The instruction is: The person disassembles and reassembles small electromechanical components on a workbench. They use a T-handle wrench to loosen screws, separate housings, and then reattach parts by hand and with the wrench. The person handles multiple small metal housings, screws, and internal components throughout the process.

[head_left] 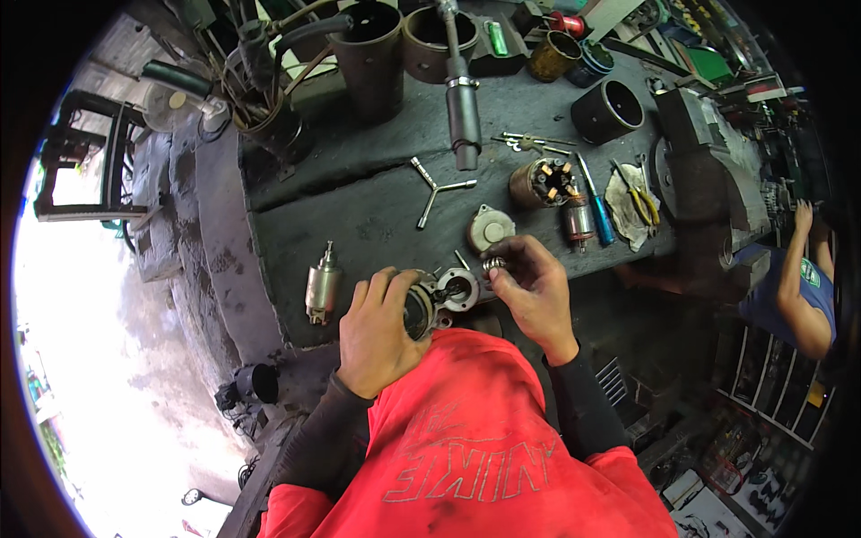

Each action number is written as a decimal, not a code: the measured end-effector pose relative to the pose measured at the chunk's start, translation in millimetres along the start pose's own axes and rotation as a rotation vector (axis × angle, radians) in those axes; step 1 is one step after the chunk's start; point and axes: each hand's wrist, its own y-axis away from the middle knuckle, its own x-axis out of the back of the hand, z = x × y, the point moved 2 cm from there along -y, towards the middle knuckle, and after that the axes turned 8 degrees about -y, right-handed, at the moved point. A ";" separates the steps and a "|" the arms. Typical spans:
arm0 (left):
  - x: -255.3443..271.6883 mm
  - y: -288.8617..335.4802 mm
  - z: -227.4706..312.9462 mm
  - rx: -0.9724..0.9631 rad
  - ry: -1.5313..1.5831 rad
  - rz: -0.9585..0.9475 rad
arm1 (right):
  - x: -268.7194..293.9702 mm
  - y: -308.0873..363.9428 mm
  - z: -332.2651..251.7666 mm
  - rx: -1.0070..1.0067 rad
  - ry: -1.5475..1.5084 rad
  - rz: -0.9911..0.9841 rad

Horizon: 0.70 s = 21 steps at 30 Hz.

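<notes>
My left hand [381, 327] is wrapped round a metal starter motor housing [459, 290] at the bench's near edge, its round opening facing up. Just right of that opening, my right hand [538, 296] pinches a small coil spring [493, 264] between thumb and fingers. A round metal end cap [491, 229] lies beyond the spring. To the left stands a silver solenoid [323, 289]. Farther right are a cylindrical brush assembly [541, 183], an armature [579, 222], a blue-handled screwdriver [600, 220] and yellow-handled pliers [646, 208] on a stained cloth [625, 193].
A Y-shaped socket wrench [432, 188] rests mid-bench. Above it hangs a dark cylindrical tool [463, 117]. Dark metal cylinders [372, 67] line the back, and another cylinder [605, 112] lies right. Beyond a heavy vise [708, 161], another person [798, 296] works at the far right.
</notes>
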 end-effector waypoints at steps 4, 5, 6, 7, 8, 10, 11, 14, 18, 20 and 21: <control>1.7 0.3 -0.5 0.003 -0.021 0.008 | 0.7 -9.4 -5.6 -0.243 -0.106 -0.263; 1.5 0.6 -1.1 0.002 -0.015 0.011 | -1.3 -10.0 -6.1 -0.310 -0.061 -0.311; 1.1 0.9 -1.8 0.001 -0.007 0.012 | -6.4 -10.3 -10.8 -0.040 0.273 -0.406; 1.1 1.1 -2.8 -0.006 -0.001 0.023 | -11.9 -11.2 -15.6 0.240 0.566 -0.475; 0.5 1.0 -3.8 -0.002 0.002 0.013 | -16.6 -12.6 -18.2 0.386 0.757 -0.525; 0.5 0.7 -6.1 -0.012 0.005 0.001 | -25.1 -19.0 -21.5 0.555 1.020 -0.674; 1.0 0.4 -7.1 -0.022 0.004 0.006 | -28.2 -24.8 -22.7 0.587 1.080 -0.757; 2.9 -0.3 -10.2 -0.041 0.009 0.002 | -36.4 -38.7 -24.0 0.609 1.179 -0.949; 4.5 0.4 -16.5 -0.036 0.037 -0.004 | -45.1 -44.9 -21.7 0.655 1.175 -1.039; 4.4 1.7 -20.9 -0.028 0.052 -0.011 | -50.4 -43.7 -18.3 0.738 1.230 -1.036; 4.6 2.3 -23.2 -0.030 0.054 -0.002 | -53.2 -43.1 -16.5 0.780 1.242 -1.025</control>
